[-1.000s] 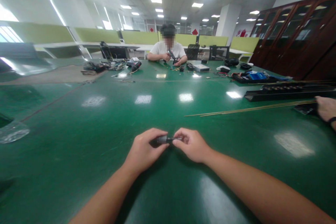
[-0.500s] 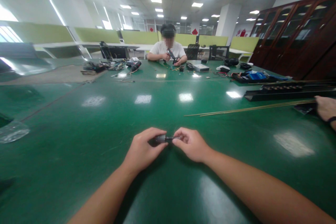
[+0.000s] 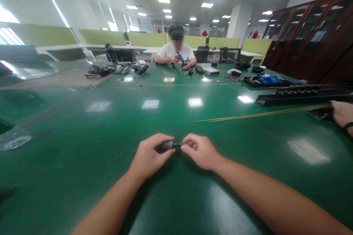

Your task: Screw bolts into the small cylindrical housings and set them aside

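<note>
Just above the green tabletop, my left hand grips a short dark grey cylinder between thumb and fingers. A thin dark shaft runs out of the cylinder's right end. Its far end is pinched in the thumb and fingertips of my right hand, which cover part of it. Both hands are closed, and cylinder and shaft lie level, in one line. What exactly this piece is, I cannot make out at this size.
Across the table a person handles a dark tool. Thin brass-coloured rods and a long black rail lie to the right, by another person's hand. A clear plastic item is at left; several tools and parts line the far edge.
The cylinder and my left fingertips have shifted very slightly to the left. My right hand holds almost the same place on the shaft.
</note>
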A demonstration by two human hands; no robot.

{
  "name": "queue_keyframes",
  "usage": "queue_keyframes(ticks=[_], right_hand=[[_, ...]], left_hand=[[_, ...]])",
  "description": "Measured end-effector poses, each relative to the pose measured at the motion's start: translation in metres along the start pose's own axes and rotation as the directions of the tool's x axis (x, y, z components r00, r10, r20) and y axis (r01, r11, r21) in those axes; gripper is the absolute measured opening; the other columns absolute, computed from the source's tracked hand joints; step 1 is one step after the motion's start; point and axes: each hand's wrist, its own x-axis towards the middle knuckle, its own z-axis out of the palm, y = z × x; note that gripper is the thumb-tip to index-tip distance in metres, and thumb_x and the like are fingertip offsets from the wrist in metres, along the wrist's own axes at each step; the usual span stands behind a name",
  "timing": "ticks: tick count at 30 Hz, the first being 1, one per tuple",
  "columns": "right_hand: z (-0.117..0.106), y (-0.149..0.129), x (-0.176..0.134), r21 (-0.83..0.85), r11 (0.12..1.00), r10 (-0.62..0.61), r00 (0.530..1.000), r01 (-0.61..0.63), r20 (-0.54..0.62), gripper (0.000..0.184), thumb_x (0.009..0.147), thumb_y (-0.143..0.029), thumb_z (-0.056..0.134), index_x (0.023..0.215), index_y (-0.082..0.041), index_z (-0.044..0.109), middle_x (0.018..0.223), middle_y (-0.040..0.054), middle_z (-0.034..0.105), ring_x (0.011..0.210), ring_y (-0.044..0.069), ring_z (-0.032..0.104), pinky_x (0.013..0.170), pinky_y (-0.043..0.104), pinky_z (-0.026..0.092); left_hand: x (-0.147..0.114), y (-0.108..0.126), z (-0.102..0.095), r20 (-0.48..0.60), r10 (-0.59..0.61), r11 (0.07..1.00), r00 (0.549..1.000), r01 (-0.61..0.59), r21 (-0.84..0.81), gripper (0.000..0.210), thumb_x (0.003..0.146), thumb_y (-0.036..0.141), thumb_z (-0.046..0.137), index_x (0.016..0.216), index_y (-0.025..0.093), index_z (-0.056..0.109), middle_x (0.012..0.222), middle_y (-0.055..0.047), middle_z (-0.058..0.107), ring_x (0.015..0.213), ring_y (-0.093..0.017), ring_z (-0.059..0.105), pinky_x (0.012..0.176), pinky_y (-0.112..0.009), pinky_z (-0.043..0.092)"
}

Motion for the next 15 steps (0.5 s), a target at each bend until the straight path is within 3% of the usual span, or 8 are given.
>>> queue_keyframes(ticks=[15], right_hand=[[-0.0001,-0.0003,0.0027,-0.009,1.000,0.018,1.000,-0.018,-0.023,0.016,0.086,-0.031,0.062,0.091,-0.016,0.067,0.065,-0.0033,0.058,0.055,0.010,0.049,0.053,0.021,0.036]], left_hand=[[-0.0002,-0.0002,-0.0036,-0.004,-0.006,1.000,1.000,0.006,0.022,0.024,0.079,0.029,0.073,0.102,0.023,0.072,0.097,-0.004,0.074,0.088,-0.019,0.069,0.081,-0.030,0.054]])
